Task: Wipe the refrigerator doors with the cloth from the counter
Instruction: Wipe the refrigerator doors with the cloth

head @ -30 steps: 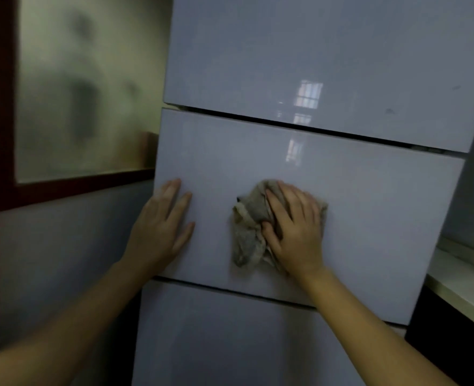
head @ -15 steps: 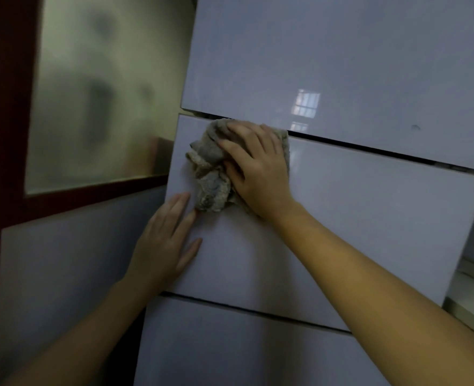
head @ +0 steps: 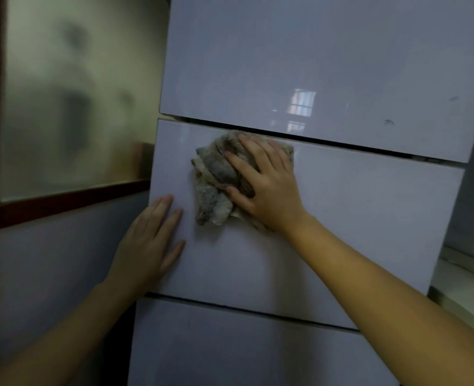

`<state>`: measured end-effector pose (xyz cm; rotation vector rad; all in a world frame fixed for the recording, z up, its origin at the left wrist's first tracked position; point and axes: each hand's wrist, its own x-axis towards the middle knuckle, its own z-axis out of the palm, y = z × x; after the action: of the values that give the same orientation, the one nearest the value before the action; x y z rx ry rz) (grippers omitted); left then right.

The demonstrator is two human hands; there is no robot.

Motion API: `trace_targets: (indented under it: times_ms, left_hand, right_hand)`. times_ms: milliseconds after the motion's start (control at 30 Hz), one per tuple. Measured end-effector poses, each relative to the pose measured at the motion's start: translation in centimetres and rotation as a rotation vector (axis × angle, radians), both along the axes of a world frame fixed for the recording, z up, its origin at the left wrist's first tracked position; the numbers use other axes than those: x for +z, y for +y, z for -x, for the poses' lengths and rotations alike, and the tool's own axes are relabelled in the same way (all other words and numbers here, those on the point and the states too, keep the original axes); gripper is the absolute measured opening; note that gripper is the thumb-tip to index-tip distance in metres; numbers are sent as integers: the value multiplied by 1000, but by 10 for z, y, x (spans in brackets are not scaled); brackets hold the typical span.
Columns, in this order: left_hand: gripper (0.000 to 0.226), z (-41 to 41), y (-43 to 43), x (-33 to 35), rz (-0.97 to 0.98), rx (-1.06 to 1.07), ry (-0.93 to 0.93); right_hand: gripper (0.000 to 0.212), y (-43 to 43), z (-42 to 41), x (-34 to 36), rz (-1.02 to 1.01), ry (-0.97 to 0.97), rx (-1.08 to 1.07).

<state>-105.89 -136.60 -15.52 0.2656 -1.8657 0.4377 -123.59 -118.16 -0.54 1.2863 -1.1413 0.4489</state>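
Head view. The right hand (head: 269, 188) is pressing a crumpled grey cloth (head: 219, 179) flat against the middle refrigerator door (head: 355, 232), fingers spread and extended over the fabric rather than curled around it. The cloth is lying under the palm and fingers, bunching out past the thumb toward the left and reaching up to the dark gap below the upper door (head: 313, 59). The left hand (head: 149, 240) is resting open, palm flat, on the left edge of the same door, just beside the cloth's lower corner but not touching it. The lower door (head: 230, 349) is showing below. A pale bench (head: 464, 291) is lying at the right edge.
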Motion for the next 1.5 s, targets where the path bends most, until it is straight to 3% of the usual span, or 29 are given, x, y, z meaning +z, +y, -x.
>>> trace_targets:
  times_ms: [167, 400, 700, 1000, 1500]
  left_hand:
    - [63, 6, 19, 4, -59, 37, 35]
    - [59, 40, 54, 24, -2, -10, 46]
    - [66, 67, 74, 22, -35, -32, 128]
    - [64, 67, 70, 21, -36, -35, 169]
    - [62, 64, 66, 15, -43, -82, 150]
  right_hand:
    - [52, 39, 26, -4, 41, 0, -33]
    - [54, 106, 74, -6, 60, -54, -108]
    - [58, 203, 136, -2, 193, -200, -243]
    - [59, 225, 154, -16, 302, -329, -229]
    - [55, 223, 141, -197, 361, -515, -221]
